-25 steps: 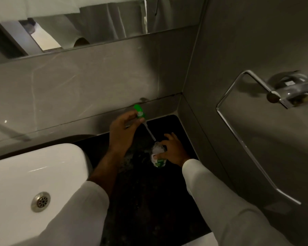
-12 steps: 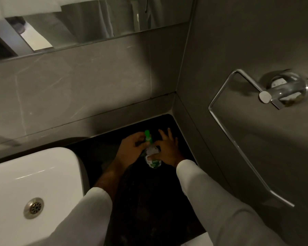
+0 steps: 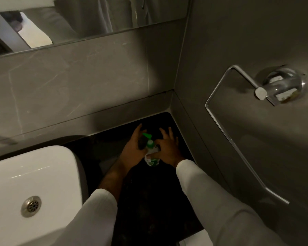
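Black counter (image 3: pixel 149 201) bears a pump bottle (image 3: pixel 152 160) beside white basin (image 3: pixel 43 174).

I count one left hand (image 3: pixel 132 152), one right hand (image 3: pixel 168 148), one pump bottle (image 3: pixel 152 160), one basin (image 3: pixel 60 157), one towel ring (image 3: pixel 284 84), one mirror (image 3: pixel 96 18).
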Tool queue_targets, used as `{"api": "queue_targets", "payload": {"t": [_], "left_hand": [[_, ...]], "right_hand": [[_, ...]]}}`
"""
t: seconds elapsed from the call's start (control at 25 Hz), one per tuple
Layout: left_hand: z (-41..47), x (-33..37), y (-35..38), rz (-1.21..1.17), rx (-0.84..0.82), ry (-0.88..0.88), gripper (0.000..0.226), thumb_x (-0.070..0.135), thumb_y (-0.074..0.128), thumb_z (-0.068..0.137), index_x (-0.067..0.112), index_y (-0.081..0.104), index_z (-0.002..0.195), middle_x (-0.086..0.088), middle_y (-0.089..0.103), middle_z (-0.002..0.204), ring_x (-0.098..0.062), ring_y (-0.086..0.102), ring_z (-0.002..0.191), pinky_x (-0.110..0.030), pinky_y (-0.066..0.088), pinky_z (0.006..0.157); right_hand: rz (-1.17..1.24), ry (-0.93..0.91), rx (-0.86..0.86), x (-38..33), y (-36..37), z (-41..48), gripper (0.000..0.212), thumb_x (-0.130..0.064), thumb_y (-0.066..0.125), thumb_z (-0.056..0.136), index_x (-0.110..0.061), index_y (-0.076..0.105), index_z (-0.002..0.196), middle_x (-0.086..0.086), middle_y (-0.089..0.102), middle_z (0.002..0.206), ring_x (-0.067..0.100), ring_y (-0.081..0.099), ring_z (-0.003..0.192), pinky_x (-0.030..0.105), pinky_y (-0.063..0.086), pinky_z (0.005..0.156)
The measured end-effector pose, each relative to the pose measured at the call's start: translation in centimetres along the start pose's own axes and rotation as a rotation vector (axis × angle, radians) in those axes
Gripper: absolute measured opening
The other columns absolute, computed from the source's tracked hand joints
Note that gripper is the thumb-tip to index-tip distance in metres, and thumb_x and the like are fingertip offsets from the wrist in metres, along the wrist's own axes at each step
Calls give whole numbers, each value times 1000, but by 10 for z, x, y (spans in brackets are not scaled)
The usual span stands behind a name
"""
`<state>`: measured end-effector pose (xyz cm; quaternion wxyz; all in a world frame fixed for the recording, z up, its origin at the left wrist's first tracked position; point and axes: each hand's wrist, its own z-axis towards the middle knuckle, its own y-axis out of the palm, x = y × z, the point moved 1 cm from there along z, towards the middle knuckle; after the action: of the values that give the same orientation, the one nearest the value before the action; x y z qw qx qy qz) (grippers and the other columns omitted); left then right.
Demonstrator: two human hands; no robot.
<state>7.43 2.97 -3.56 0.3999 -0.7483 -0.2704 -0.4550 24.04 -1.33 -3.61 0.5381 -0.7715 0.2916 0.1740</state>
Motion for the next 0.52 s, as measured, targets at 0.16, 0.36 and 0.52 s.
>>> {"api": "queue_targets", "payload": {"t": [0.16,0.36,0.52], "left_hand": [[-2,1,4,56,183,-59,94,34,94,63,20,42,141,16,68,97,17,63,89,3,44,66],[-1,6,5,84,11,11,83,25,82,81,24,35,148,16,57,123,2,58,114,5,42,75],[-6,6,9,103,178,-12,73,32,86,73,24,48,134,24,60,102,17,59,89,2,45,69]], "right_hand": [[39,-2,12,0,3,-4,43,-50,77,73,-26,70,108,-2,10,166,31,-13,152,59,-3,121],[77,42,8,3,3,-3,52,-48,78,73,-29,66,119,-1,6,167,36,-11,151,60,1,121],[134,62,12,0,7,-5,56,-48,80,70,-29,66,120,-2,4,166,42,-7,150,62,8,121]]}}
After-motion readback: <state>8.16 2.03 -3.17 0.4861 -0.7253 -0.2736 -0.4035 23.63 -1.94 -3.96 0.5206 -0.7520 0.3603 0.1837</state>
